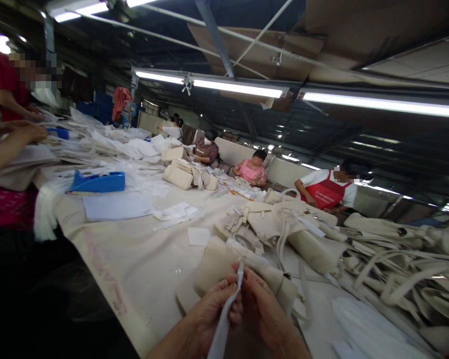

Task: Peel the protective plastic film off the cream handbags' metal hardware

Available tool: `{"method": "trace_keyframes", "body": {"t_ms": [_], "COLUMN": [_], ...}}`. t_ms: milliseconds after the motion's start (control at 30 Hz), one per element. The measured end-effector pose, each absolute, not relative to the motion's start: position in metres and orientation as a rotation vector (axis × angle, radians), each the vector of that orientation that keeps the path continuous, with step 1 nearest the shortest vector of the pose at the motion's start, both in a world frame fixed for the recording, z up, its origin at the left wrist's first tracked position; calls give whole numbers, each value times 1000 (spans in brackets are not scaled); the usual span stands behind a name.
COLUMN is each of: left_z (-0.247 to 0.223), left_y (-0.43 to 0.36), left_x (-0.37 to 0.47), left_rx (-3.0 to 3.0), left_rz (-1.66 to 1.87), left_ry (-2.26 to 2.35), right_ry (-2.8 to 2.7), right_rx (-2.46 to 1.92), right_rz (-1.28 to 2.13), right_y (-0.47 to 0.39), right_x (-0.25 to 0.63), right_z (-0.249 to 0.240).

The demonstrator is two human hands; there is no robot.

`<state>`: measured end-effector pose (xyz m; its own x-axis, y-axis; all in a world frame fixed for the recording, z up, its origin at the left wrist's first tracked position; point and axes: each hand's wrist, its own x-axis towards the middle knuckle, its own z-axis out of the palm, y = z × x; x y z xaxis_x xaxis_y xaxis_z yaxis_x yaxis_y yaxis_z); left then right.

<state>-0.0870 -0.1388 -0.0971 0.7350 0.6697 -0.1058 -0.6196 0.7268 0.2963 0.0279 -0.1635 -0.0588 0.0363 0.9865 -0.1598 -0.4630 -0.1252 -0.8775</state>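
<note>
A narrow white strip (221,324) runs up between my two hands in the lower middle of the view. My left hand (213,306) is closed on it, fingers curled and thumb on top. On the other side, my right hand (260,296) pinches the strip near its upper part, its fingertips close to those of my left hand. Just beyond my hands, a cream bag (215,262) lies on the covered table (134,259), and the strip's upper end reaches in front of it.
More cream bags (262,219) and a large heap of bags with straps (407,259) lie to the right. A blue tape dispenser (99,181) and white sheets (117,205) are at the left. Several people work around the table. White wrapping (374,326) lies at the lower right.
</note>
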Motion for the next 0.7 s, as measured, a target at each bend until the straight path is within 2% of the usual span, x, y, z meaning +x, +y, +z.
{"method": "trace_keyframes", "body": {"t_ms": [200, 400, 467, 600, 700], "left_z": [-93, -84, -82, -92, -105], "left_y": [-138, -139, -140, -147, -155], "left_x": [-91, -92, -96, -107, -112], "left_rx": [229, 668, 740, 865, 894], "left_rz": [688, 1132, 1079, 750, 680], "left_ry": [301, 446, 449, 451, 464], "right_ry": [-773, -836, -816, -783, -823], "right_rx": [-1067, -1073, -1138, -1214, -1246], "right_rz": [1405, 1292, 1260, 1146, 1093], "right_y": [-168, -163, -159, -152, -150], "right_x": [25, 23, 24, 24, 23], "right_z": [-53, -42, -39, -40, -42]}}
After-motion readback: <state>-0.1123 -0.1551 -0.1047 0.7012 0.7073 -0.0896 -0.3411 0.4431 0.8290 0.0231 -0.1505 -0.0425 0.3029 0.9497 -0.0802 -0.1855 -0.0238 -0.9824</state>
